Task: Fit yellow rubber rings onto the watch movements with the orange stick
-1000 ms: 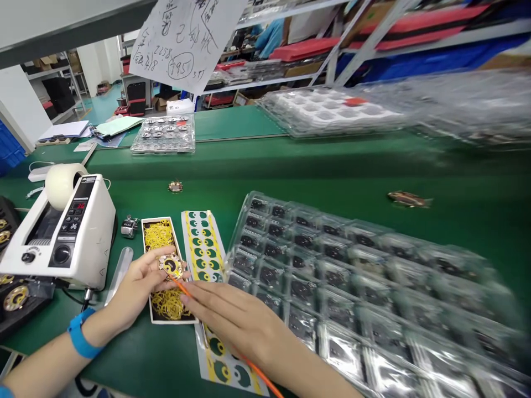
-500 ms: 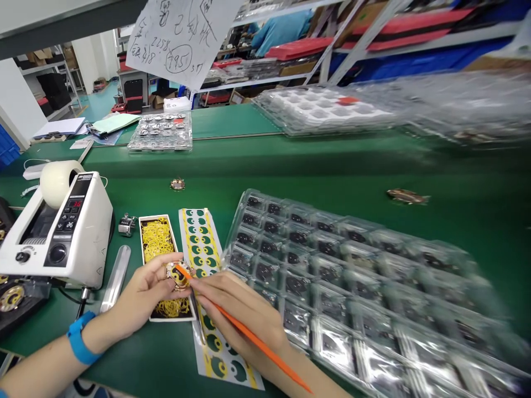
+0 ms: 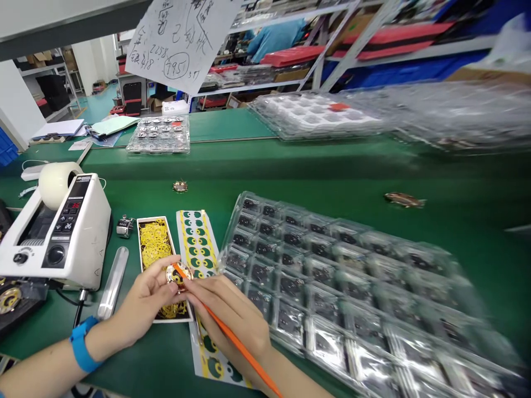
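My left hand (image 3: 143,301) holds a round gold-and-black component (image 3: 177,277) between its fingers, above a black box of yellow rings (image 3: 152,246). My right hand (image 3: 228,312) grips a long orange pointed stick (image 3: 236,342), whose tip touches the component. The two hands nearly meet over the lower end of the box. A strip of yellow-and-green printed stickers (image 3: 197,243) runs beside the box and passes under my right hand. A blue band circles my left wrist.
A white tape dispenser (image 3: 58,232) and a tally counter (image 3: 125,225) stand left of the box, near a clear tube (image 3: 113,275). A large blister tray of packaged parts (image 3: 332,282) fills the right of the green bench (image 3: 452,232).
My right hand has moved up and left, bringing the orange stick's tip onto the component. The component stays in my left hand, and the whole view has shifted slightly.
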A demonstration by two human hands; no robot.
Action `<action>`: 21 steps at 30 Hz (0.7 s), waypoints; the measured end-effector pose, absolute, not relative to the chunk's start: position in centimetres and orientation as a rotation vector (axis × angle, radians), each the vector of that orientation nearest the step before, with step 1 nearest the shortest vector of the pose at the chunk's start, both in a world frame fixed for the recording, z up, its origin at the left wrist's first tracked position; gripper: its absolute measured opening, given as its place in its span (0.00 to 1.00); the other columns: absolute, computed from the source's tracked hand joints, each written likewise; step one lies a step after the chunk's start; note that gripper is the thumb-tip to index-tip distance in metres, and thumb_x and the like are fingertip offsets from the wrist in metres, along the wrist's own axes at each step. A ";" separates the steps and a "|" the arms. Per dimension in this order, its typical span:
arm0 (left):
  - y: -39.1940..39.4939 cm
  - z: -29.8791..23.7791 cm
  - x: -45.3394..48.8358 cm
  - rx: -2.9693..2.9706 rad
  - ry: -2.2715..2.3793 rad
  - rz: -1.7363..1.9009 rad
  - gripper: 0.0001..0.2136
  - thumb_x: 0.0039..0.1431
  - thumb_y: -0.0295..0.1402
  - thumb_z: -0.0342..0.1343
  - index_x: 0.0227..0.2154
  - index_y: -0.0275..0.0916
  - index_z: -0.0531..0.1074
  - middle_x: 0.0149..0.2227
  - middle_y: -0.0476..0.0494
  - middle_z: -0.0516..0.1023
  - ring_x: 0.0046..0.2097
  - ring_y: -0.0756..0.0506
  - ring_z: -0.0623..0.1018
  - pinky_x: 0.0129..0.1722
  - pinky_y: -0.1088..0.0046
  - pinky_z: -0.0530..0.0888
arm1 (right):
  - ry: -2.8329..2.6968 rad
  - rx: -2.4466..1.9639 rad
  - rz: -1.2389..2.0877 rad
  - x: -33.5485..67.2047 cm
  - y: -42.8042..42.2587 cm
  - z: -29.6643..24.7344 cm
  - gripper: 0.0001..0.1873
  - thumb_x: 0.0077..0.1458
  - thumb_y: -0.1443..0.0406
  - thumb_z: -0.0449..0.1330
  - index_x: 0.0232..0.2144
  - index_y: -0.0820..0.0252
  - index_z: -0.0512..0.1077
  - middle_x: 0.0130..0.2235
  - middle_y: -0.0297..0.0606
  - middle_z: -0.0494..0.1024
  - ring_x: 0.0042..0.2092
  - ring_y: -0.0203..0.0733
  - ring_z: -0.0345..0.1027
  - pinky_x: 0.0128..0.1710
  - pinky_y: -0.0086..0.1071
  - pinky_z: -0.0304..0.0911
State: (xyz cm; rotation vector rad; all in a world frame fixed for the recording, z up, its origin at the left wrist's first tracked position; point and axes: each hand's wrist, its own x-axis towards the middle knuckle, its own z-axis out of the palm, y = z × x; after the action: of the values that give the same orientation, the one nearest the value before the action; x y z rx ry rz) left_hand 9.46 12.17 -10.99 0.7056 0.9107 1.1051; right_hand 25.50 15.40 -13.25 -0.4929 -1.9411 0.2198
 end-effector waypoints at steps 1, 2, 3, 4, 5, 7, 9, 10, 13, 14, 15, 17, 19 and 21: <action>12.1 -11.1 9.5 0.703 0.920 1.102 0.23 0.51 0.39 0.66 0.50 0.45 0.73 0.36 0.48 0.78 0.42 0.48 0.77 0.50 0.65 0.73 | -1.946 -0.496 0.213 25.4 15.4 -13.3 0.16 0.57 0.79 0.56 0.47 0.69 0.70 0.34 0.47 0.76 0.34 0.42 0.71 0.31 0.34 0.70; 12.2 -11.1 9.6 0.700 0.931 1.098 0.23 0.50 0.40 0.66 0.51 0.44 0.73 0.35 0.48 0.77 0.40 0.48 0.76 0.49 0.67 0.73 | -1.952 -0.495 0.200 25.4 15.4 -13.4 0.15 0.57 0.79 0.56 0.46 0.69 0.70 0.33 0.47 0.76 0.34 0.42 0.71 0.31 0.34 0.70; 12.2 -11.1 9.6 0.698 0.944 1.091 0.24 0.50 0.40 0.66 0.50 0.43 0.73 0.35 0.48 0.77 0.39 0.49 0.76 0.47 0.68 0.73 | -1.965 -0.495 0.184 25.4 15.4 -13.4 0.15 0.57 0.79 0.56 0.46 0.69 0.70 0.33 0.47 0.76 0.34 0.42 0.71 0.31 0.34 0.70; 12.2 -11.1 9.6 0.701 0.958 1.084 0.24 0.50 0.40 0.67 0.50 0.43 0.73 0.34 0.48 0.76 0.38 0.49 0.75 0.46 0.68 0.73 | -1.979 -0.492 0.162 25.4 15.4 -13.4 0.14 0.57 0.79 0.56 0.45 0.69 0.71 0.33 0.47 0.76 0.34 0.42 0.70 0.31 0.35 0.70; 12.3 -11.0 9.6 0.713 0.973 1.076 0.23 0.50 0.39 0.66 0.50 0.42 0.73 0.33 0.49 0.75 0.37 0.49 0.75 0.44 0.69 0.74 | -1.999 -0.485 0.135 25.4 15.4 -13.4 0.13 0.57 0.78 0.55 0.45 0.70 0.71 0.32 0.47 0.76 0.34 0.42 0.70 0.31 0.35 0.70; 12.3 -10.9 9.6 0.775 1.015 1.057 0.20 0.51 0.36 0.64 0.49 0.42 0.74 0.29 0.51 0.72 0.34 0.49 0.74 0.42 0.70 0.73 | -2.051 -0.466 0.052 25.5 15.3 -13.2 0.11 0.58 0.77 0.55 0.43 0.71 0.71 0.32 0.48 0.76 0.34 0.44 0.70 0.33 0.37 0.71; 12.3 -10.7 9.5 0.873 1.073 1.037 0.19 0.52 0.31 0.61 0.49 0.42 0.74 0.27 0.52 0.71 0.33 0.50 0.73 0.41 0.71 0.72 | -2.122 -0.439 -0.071 25.5 15.2 -12.9 0.09 0.60 0.76 0.53 0.41 0.73 0.72 0.31 0.49 0.77 0.34 0.45 0.70 0.33 0.38 0.70; 12.3 -10.7 9.4 0.916 1.104 1.020 0.19 0.52 0.30 0.59 0.49 0.42 0.74 0.28 0.52 0.72 0.33 0.49 0.72 0.41 0.71 0.71 | -2.166 -0.419 -0.138 25.5 15.2 -12.7 0.10 0.61 0.76 0.51 0.40 0.73 0.72 0.31 0.49 0.77 0.34 0.46 0.70 0.34 0.38 0.70; 12.2 -10.9 9.2 0.969 1.153 0.966 0.20 0.51 0.28 0.55 0.49 0.42 0.75 0.35 0.48 0.77 0.37 0.47 0.74 0.41 0.71 0.71 | -2.278 -0.349 -0.254 25.6 15.1 -12.1 0.15 0.63 0.76 0.46 0.39 0.71 0.73 0.31 0.48 0.78 0.34 0.45 0.70 0.34 0.37 0.69; 12.2 -10.9 9.2 0.969 1.155 0.957 0.20 0.50 0.27 0.55 0.48 0.41 0.75 0.37 0.47 0.78 0.39 0.46 0.75 0.41 0.70 0.72 | -2.301 -0.328 -0.249 25.6 15.1 -11.9 0.16 0.63 0.76 0.45 0.38 0.70 0.73 0.31 0.47 0.78 0.34 0.45 0.70 0.35 0.37 0.69; 12.2 -11.0 9.1 0.963 1.150 0.957 0.20 0.49 0.26 0.55 0.48 0.41 0.76 0.38 0.47 0.78 0.40 0.45 0.75 0.42 0.70 0.72 | -2.312 -0.317 -0.219 25.7 15.1 -11.8 0.16 0.63 0.76 0.45 0.38 0.69 0.73 0.31 0.46 0.78 0.34 0.44 0.70 0.35 0.37 0.69; 12.3 -11.0 9.1 0.913 1.129 0.974 0.21 0.47 0.25 0.56 0.46 0.41 0.76 0.35 0.49 0.78 0.37 0.46 0.76 0.41 0.69 0.74 | -2.287 -0.329 -0.077 25.9 15.2 -11.5 0.15 0.65 0.74 0.44 0.39 0.67 0.71 0.30 0.45 0.77 0.33 0.43 0.69 0.33 0.36 0.68; 12.5 -10.8 9.2 0.818 1.097 0.974 0.20 0.46 0.25 0.56 0.45 0.40 0.76 0.30 0.51 0.76 0.33 0.48 0.77 0.39 0.68 0.76 | -2.183 -0.394 0.166 26.3 15.4 -11.3 0.14 0.66 0.72 0.45 0.41 0.65 0.70 0.30 0.42 0.75 0.33 0.41 0.68 0.31 0.34 0.68; 12.6 -10.5 9.3 0.737 1.054 0.963 0.18 0.47 0.26 0.58 0.44 0.38 0.76 0.28 0.51 0.76 0.31 0.48 0.78 0.38 0.68 0.77 | -2.017 -0.508 0.427 26.8 15.6 -11.1 0.11 0.66 0.71 0.47 0.41 0.61 0.69 0.31 0.39 0.74 0.33 0.39 0.68 0.30 0.32 0.67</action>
State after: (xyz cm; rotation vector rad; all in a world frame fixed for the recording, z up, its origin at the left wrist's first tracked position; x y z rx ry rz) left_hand 9.27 12.56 -10.52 0.7371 1.0542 0.9629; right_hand 26.78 15.57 -11.08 -0.5085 -2.0171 0.4269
